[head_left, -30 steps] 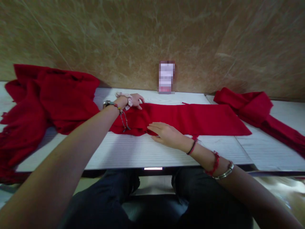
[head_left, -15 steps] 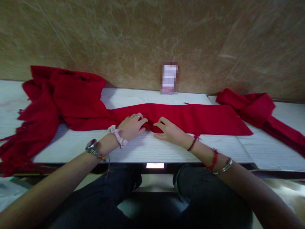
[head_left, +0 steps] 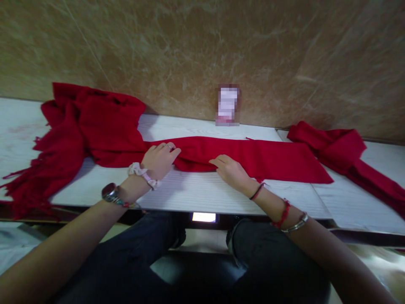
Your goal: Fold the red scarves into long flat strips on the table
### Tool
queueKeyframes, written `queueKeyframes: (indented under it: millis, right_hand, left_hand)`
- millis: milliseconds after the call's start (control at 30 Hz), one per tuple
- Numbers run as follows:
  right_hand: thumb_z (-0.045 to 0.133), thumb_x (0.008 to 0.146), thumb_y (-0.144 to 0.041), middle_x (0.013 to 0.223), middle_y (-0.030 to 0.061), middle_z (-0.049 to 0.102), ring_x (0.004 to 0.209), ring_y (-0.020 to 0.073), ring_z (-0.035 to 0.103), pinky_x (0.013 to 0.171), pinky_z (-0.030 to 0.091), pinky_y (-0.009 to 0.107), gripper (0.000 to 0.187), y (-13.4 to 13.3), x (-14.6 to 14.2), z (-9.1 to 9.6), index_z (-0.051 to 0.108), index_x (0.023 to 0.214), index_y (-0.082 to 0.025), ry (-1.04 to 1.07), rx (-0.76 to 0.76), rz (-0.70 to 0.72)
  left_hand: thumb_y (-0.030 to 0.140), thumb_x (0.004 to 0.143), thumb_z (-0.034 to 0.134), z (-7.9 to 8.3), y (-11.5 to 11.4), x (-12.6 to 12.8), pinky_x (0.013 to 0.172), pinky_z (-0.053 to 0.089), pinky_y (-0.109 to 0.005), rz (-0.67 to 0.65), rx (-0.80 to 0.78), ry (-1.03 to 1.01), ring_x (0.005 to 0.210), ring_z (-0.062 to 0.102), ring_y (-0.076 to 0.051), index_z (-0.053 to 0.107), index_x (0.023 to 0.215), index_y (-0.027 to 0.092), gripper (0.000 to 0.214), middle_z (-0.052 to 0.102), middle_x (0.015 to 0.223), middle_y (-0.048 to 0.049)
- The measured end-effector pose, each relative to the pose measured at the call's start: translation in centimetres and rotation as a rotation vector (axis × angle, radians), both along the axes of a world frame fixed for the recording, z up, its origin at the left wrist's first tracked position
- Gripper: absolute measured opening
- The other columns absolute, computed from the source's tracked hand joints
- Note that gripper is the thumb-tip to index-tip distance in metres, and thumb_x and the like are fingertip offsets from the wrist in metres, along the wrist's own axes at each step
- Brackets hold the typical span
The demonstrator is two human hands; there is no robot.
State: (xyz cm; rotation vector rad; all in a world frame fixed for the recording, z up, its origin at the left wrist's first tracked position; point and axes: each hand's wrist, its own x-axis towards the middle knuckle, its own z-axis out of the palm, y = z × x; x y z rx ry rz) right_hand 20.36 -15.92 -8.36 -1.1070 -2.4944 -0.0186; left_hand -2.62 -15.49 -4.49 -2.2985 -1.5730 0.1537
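Head view: red cloth strip (head_left: 268,159) across centre; bunched cloth (head_left: 107,131) at 9 o'clock, folded cloth (head_left: 337,143) at 3, pixelated item (head_left: 228,103) at 12. Left hand (head_left: 160,160) and right hand (head_left: 232,172) palm-down, touching strip; pinch cannot be determined.

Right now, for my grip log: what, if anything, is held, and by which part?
The red cloth: the right hand appears to pinch its near edge; the left hand lies on it farther left, grip unclear.
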Motion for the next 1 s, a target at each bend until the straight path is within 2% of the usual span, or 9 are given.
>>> queueKeyframes:
  millis: [100,200,367,467,567,700,833,900,1000]
  right_hand:
    - [0.042,0.085,-0.01,0.086,0.0088,0.06,0.084,0.0173,0.054,0.075,0.045,0.028,0.022,0.2,-0.1,0.2,0.062,0.091,-0.013,-0.008,-0.012,-0.033]
    - [0.044,0.085,-0.013,0.084,0.0079,0.06,0.082,0.0166,0.054,0.075,0.045,0.027,0.018,0.4,0.1,0.0,0.061,0.091,-0.013,0.056,-0.034,-0.046]
    - [0.046,0.083,-0.011,0.087,0.0085,0.06,0.083,0.0171,0.054,0.078,0.045,0.03,0.016,0.8,0.6,-0.9,0.061,0.089,-0.012,0.09,-0.041,0.061]
    - [0.046,0.083,-0.009,0.089,0.0091,0.06,0.085,0.0179,0.053,0.08,0.045,0.031,0.017,0.8,0.8,-1.2,0.062,0.089,-0.012,0.097,-0.039,0.115]
    - [0.046,0.083,-0.009,0.091,0.0099,0.06,0.088,0.0184,0.053,0.081,0.045,0.032,0.019,0.8,0.9,-1.2,0.062,0.092,-0.011,0.098,-0.045,0.134]
    - [0.045,0.084,-0.012,0.094,0.01,0.059,0.089,0.0185,0.053,0.081,0.046,0.033,0.022,0.7,0.9,-1.1,0.064,0.097,-0.013,0.106,-0.04,0.157]
    - [0.046,0.085,-0.016,0.096,0.0096,0.06,0.091,0.0185,0.054,0.081,0.046,0.033,0.023,0.6,0.9,-1.0,0.065,0.098,-0.015,0.124,-0.028,0.171]
    - [0.047,0.085,-0.016,0.096,0.0102,0.06,0.091,0.0186,0.054,0.081,0.046,0.033,0.023,0.5,0.9,-1.0,0.066,0.097,-0.014,0.117,-0.024,0.176]
    - [0.047,0.084,-0.014,0.095,0.0107,0.062,0.089,0.0185,0.055,0.08,0.046,0.033,0.023,0.5,1.0,-1.0,0.066,0.096,-0.013,0.1,-0.022,0.163]
  left_hand:
    - [0.014,0.076,0.049,0.2,0.2,-0.4,0.073,0.044,-0.036,0.12,-0.071,-0.044,0.099,0.053,-0.028,0.05,0.116,0.016,0.04,0.053,0.114,-0.0127]
    - [0.018,0.078,0.047,0.6,0.1,-0.8,0.067,0.044,-0.036,0.249,-0.138,-0.054,0.097,0.054,-0.03,0.048,0.118,0.016,0.041,0.054,0.112,-0.0149]
    - [0.012,0.082,0.037,2.0,0.3,-3.7,0.076,0.038,-0.037,0.372,0.071,-0.001,0.094,0.052,-0.026,0.055,0.105,0.01,0.029,0.059,0.099,-0.0136]
    - [0.013,0.083,0.034,2.5,0.6,-5.4,0.078,0.036,-0.038,0.455,0.233,0.007,0.097,0.049,-0.026,0.055,0.105,0.01,0.03,0.056,0.103,-0.0132]
    - [0.015,0.087,0.029,2.4,0.1,-5.3,0.076,0.037,-0.038,0.492,0.161,0.01,0.101,0.046,-0.028,0.054,0.11,0.011,0.034,0.053,0.11,-0.0153]
    - [0.016,0.088,0.029,1.6,-1.1,-3.2,0.08,0.037,-0.042,0.43,-0.096,0.033,0.113,0.04,-0.033,0.044,0.127,0.019,0.042,0.042,0.127,-0.0177]
    - [0.015,0.078,0.049,1.3,-2.0,-1.1,0.096,0.026,-0.049,0.225,-0.259,0.101,0.129,0.02,-0.032,0.027,0.137,0.028,0.064,0.023,0.143,-0.0108]
    - [0.017,0.076,0.053,1.3,-2.1,0.0,0.099,0.024,-0.047,0.102,-0.306,0.083,0.13,0.02,-0.029,0.026,0.137,0.028,0.067,0.024,0.143,-0.008]
    - [0.027,0.082,0.047,1.1,-1.9,1.5,0.095,0.032,-0.038,-0.041,-0.23,0.006,0.12,0.037,-0.024,0.035,0.132,0.023,0.052,0.038,0.134,-0.0077]
